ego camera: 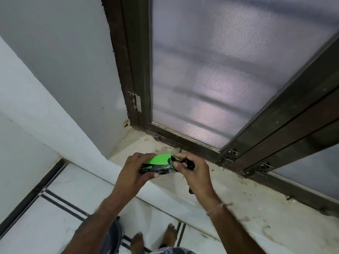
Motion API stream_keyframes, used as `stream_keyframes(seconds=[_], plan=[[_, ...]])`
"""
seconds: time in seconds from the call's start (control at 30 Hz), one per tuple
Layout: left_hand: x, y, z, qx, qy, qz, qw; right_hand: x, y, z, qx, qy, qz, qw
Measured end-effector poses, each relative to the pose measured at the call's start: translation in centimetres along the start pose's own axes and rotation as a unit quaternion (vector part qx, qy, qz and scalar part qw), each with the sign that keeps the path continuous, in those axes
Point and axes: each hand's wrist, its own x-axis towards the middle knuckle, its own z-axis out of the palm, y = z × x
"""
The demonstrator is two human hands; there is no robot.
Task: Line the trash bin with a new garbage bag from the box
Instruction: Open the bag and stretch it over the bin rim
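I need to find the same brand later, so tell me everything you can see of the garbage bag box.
The garbage bag box is a small oblong carton, apparently cardboard, bright green on top with a black side band reading "BAGS" in white. It is held level above the dirty window ledge. The left hand wraps its left end; the right hand pinches black material at its opened right end.

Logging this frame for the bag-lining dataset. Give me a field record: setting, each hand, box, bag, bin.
setting: person standing at a dusty window sill, mesh window behind it
left hand: grip around the garbage bag box, held over the sill
box: green and black, "BAGS" legible, right end open
right hand: fingers at the open end, pinching black bag material
bag: only partly pulled out
trash bin: dark rim, partly visible on the floor by the person's feet; lining cannot be seen
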Motion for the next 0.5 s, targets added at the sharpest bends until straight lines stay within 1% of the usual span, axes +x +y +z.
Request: stream_keyframes(seconds=[0.13,0.3,0.4,0.47,0.5], plan=[[0.0,-0.5,-0.3,-0.004,0.010,-0.008,1.000,-0.1,0.9,0.3,-0.036,0.010,-0.039,0.999],[0.1,-0.7,-0.5,-0.013,0.017,-0.008,1.000,-0.6,1.4,0.8,-0.014,0.003,-0.059,0.998],[0.2,-0.7,-0.8,-0.019,0.012,-0.005,1.000,-0.7,1.2,0.4,-0.010,0.018,-0.048,0.999],[0.2,-0.8,-1.1,-0.021,0.007,-0.002,1.000,-0.6,1.1,-0.4,-0.010,0.024,-0.012,1.000],[0.2,-0.9,-1.3,-0.023,0.003,0.003,1.000,-0.5,0.9,-0.7,-0.012,0.008,0.018,1.000]])
